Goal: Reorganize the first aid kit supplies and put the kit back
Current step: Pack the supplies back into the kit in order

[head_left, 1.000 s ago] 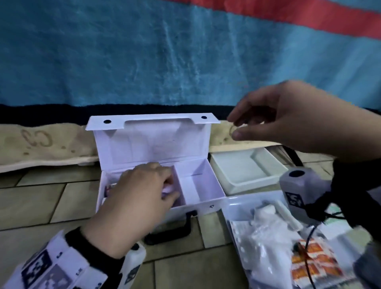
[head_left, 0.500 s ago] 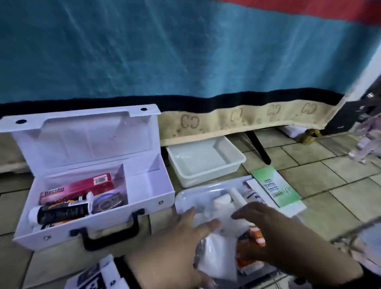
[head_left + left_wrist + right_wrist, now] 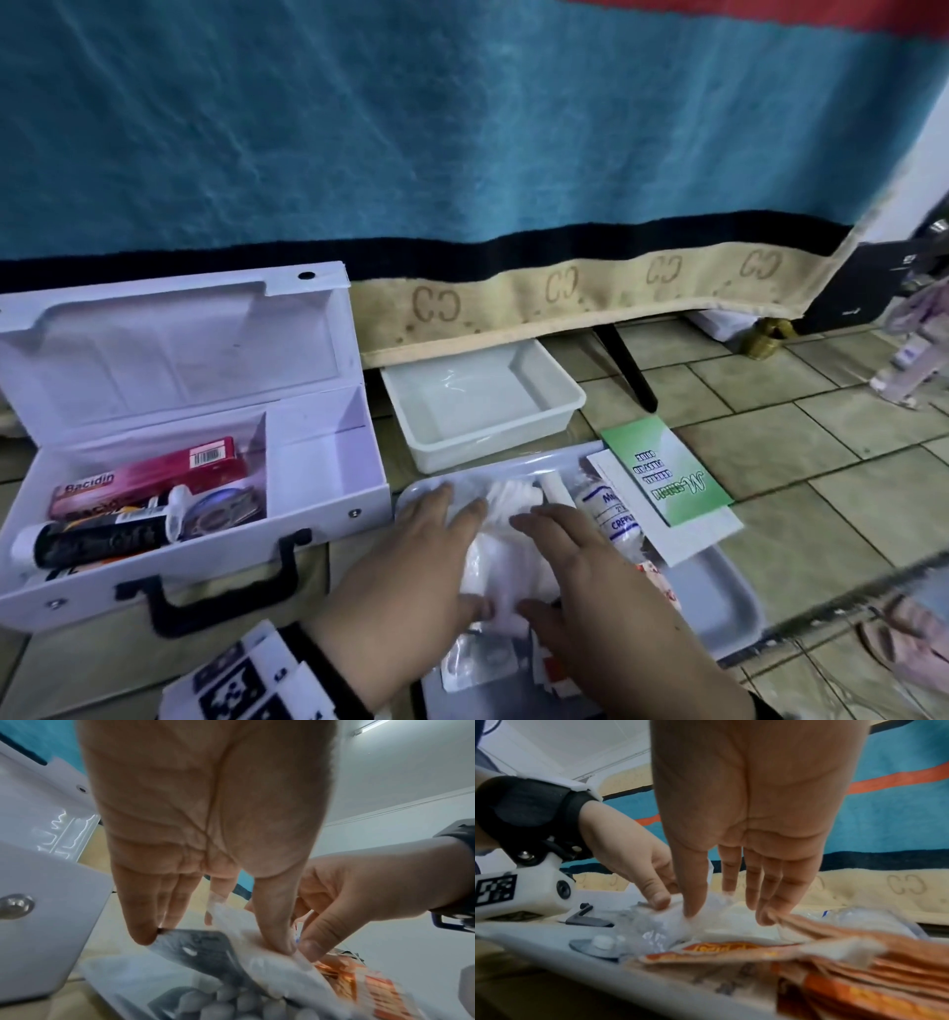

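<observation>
The white first aid kit (image 3: 205,557) stands open on the tiled floor at the left. Its left compartment holds a red Bacidin box (image 3: 149,475), a black tube (image 3: 97,539) and a tape roll (image 3: 221,511); its right compartment is bare. To its right a grey tray (image 3: 719,596) carries a white plastic bag (image 3: 506,560), a crepe bandage roll (image 3: 611,514), orange sachets (image 3: 859,963) and a blister pack (image 3: 231,1002). My left hand (image 3: 452,555) and right hand (image 3: 544,560) both rest on the bag, fingers nearly straight, thumbs pressing its near edge.
A white plastic tub (image 3: 482,406) stands behind the tray. A green leaflet (image 3: 662,470) on a white card overhangs the tray's right rim. A blue blanket with a beige hem hangs behind everything. A black leg (image 3: 626,370) slants down beside the tub.
My left hand has left the kit and my right hand has come down; both have come to rest on the white bag in the tray. The head view has swung right.
</observation>
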The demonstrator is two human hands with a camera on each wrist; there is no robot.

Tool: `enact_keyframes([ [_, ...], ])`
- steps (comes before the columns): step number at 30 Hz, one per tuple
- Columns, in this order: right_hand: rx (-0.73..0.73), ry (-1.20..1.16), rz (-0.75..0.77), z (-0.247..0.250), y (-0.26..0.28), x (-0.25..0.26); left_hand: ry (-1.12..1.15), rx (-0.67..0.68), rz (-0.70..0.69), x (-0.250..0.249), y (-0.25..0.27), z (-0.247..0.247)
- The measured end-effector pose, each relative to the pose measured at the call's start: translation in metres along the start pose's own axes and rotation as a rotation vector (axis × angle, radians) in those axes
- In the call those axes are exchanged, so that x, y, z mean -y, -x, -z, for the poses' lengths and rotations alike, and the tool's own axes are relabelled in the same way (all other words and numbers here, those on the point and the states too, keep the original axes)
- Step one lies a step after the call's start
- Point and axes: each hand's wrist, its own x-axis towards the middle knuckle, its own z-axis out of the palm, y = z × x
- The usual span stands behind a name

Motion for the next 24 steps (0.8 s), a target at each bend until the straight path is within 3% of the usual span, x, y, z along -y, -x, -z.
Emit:
enact_keyframes([
  [8, -0.087, -0.033, 0.037, 0.006, 0.003, -0.011, 0.025, -0.053, 0.039, 0.001, 0.009, 0.017],
  [12, -0.074, -0.019, 0.045, 0.004, 0.001, -0.020, 0.067, -0.208, 0.059, 0.016, 0.024, 0.053],
  [16, -0.081, -0.010, 0.034, 0.003, -0.003, -0.018, 0.036, -0.347, 0.271, 0.065, 0.033, 0.094],
  [19, -0.072, -0.018, 0.042, 0.004, -0.008, -0.011, -0.094, -0.210, 0.467, 0.112, 0.025, 0.107],
  [24, -0.089, -0.003, 0.039, 0.006, -0.012, 0.000, -0.219, 0.001, 0.474, 0.153, 0.018, 0.097],
])
